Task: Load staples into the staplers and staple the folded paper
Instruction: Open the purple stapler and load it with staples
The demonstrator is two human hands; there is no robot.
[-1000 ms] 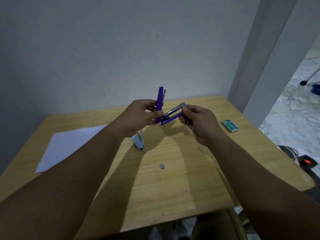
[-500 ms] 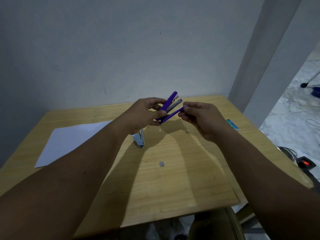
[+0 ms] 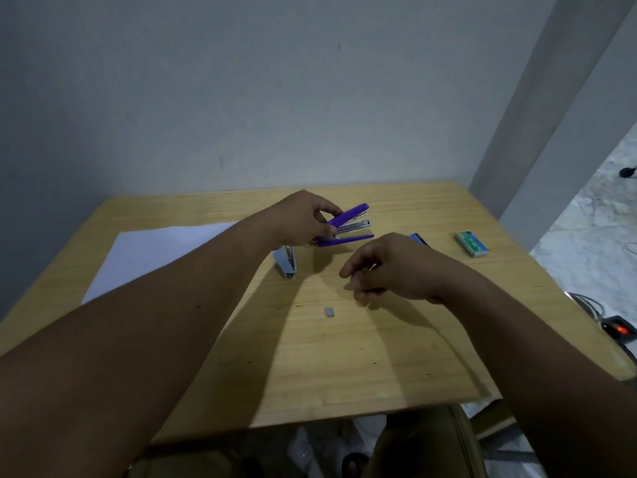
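My left hand (image 3: 303, 220) grips the rear of a purple stapler (image 3: 348, 225) held above the wooden table (image 3: 344, 357), its lid nearly lowered onto the metal magazine. Lower and to the right, my right hand (image 3: 386, 267) hovers over the table with fingers loosely apart and nothing in it. A light blue stapler (image 3: 286, 262) lies just below my left hand. A small grey strip of staples (image 3: 329, 311) rests on the wood below my right hand. A white sheet of paper (image 3: 155, 250) lies at the left.
A green staple box (image 3: 471, 243) sits near the table's right edge, and a blue box (image 3: 418, 239) peeks out behind my right hand. The wall stands close behind the table. A cable and a device with a red light (image 3: 618, 328) lie on the floor at right.
My right hand has let go of the purple stapler and dropped down toward the table. The stapler's lid swung from upright to nearly down, and my left hand lowered it.
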